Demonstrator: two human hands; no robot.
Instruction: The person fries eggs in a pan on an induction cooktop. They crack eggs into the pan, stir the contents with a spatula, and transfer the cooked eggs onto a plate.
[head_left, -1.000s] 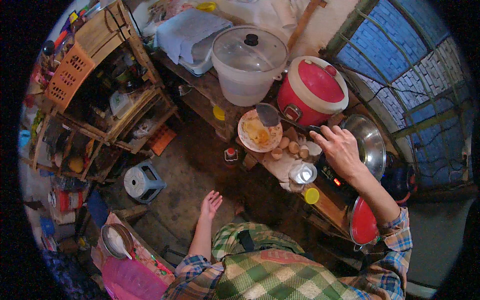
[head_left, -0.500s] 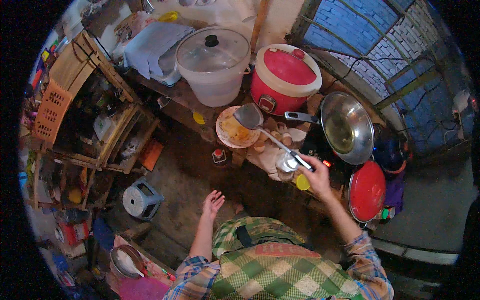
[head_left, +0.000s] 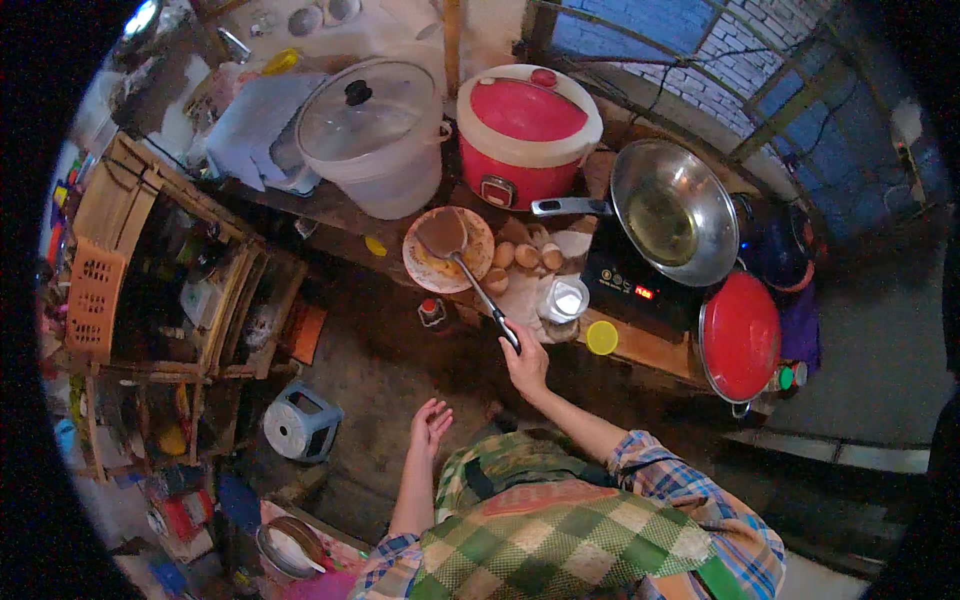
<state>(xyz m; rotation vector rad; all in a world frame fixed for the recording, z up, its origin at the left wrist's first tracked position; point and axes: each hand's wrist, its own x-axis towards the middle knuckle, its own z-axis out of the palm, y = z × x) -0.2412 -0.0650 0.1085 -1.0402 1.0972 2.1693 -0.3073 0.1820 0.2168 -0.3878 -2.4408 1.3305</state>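
The spatula [head_left: 478, 284] has swung leftward with the right hand [head_left: 527, 365], its blade now over the plate [head_left: 426, 274], whether touching is hard to tell. The left hand [head_left: 430, 424] hangs empty, grip apart; the right grip clamps the handle's end, likely for reach. The frying pan [head_left: 668, 222] sits on the induction cooktop [head_left: 640, 280].

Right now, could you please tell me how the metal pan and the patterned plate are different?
The metal pan is larger and has a handle; the patterned plate is smaller, with no handle visible. The pan sits on the black cooktop; the plate sits off it, under the spatula head. Both are round and uncovered.
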